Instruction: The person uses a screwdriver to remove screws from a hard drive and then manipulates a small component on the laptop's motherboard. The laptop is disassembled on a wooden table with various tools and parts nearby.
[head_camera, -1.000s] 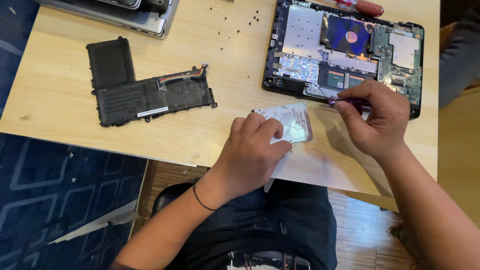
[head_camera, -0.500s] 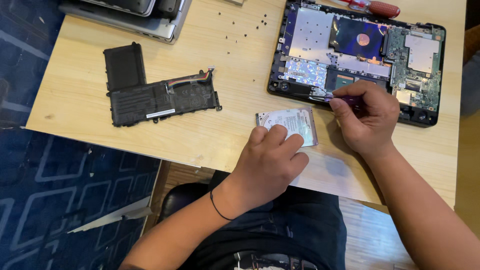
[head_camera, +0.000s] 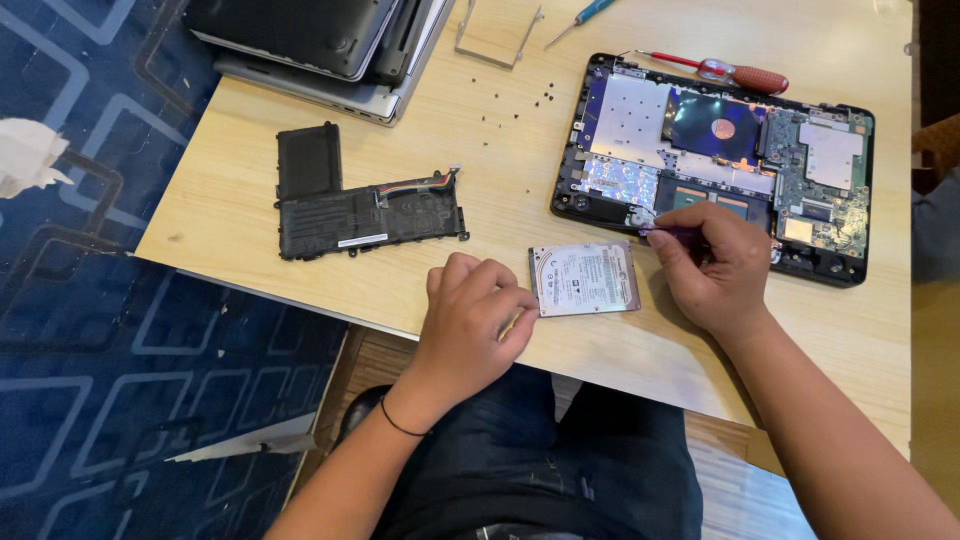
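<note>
Two hands: right hand (head_camera: 715, 270) hides tool tip; left hand (head_camera: 470, 320) fisted beside hard drive (head_camera: 585, 279)

my light wooden table (head_camera: 300, 250) carries a silver hard drive (head_camera: 585, 279) between my hands, an opened laptop (head_camera: 715, 165) just beyond my right hand (head_camera: 712, 268), a black battery (head_camera: 365, 205) beyond my left hand (head_camera: 470, 322), loose screws (head_camera: 515, 105), a red screwdriver (head_camera: 735, 74) and stacked laptops (head_camera: 320, 45) farther off.

left hand (head_camera: 470, 320) rests curled on the wooden table (head_camera: 250, 200) beside a hard drive (head_camera: 585, 278); right hand (head_camera: 712, 265) pinches a small purple tool (head_camera: 668, 231) at the open laptop (head_camera: 715, 160).
</note>
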